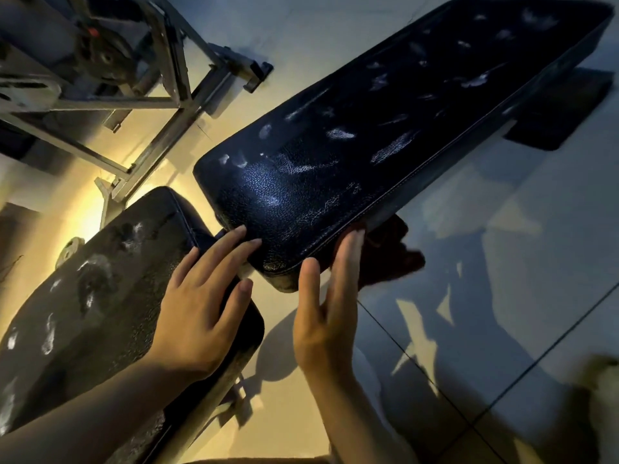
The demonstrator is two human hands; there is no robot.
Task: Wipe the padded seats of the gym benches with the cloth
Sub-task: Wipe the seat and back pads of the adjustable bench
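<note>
Two padded bench seats show here, both covered in dark, bumpy leather with a thin stitched line along the edge. The long bench seat (385,128) is a long shape with round corners, and it runs from the middle up to the far right corner. Its skin is shiny and cracked, with many small white smudges all over the top. The short bench seat (100,296) sits just beside the near end of the long bench seat, to its left, and it has white smudges too. The left hand (204,303) lies flat with straight, spread fingers; its fingertips touch the near end of the long bench seat and its palm is over the short one. The right hand (328,306) is flat too, fingers straight and close together, pressing a dark red, fuzzy cloth (388,252) against the side edge of the long bench seat near its closest corner. Part of the cloth hangs down under that edge. A grey metal frame (140,95) made of square bars stands to the left of the long bench seat. The floor (502,296) is smooth, shiny tile.
</note>
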